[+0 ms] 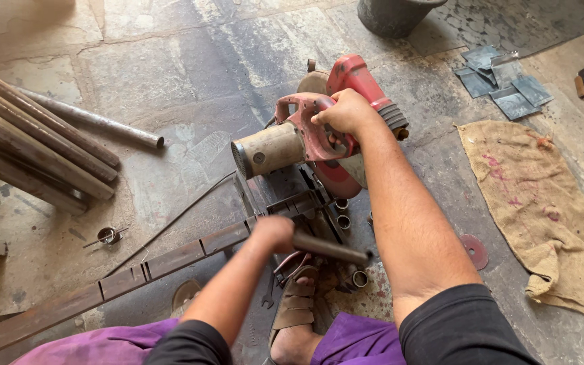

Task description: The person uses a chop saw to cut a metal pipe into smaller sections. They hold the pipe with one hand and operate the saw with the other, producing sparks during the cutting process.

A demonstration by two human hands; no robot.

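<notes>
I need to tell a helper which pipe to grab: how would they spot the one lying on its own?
Start at the red chop saw gripped by the right hand. Look left to the stacked pipes. The single pipe lies behind them, flat on the stone floor, thinner, grey, its open end towards the saw.

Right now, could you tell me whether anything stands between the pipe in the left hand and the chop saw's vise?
Nothing visible does: the left hand holds the pipe right beside the vise, under the saw gripped by the right hand.
</notes>
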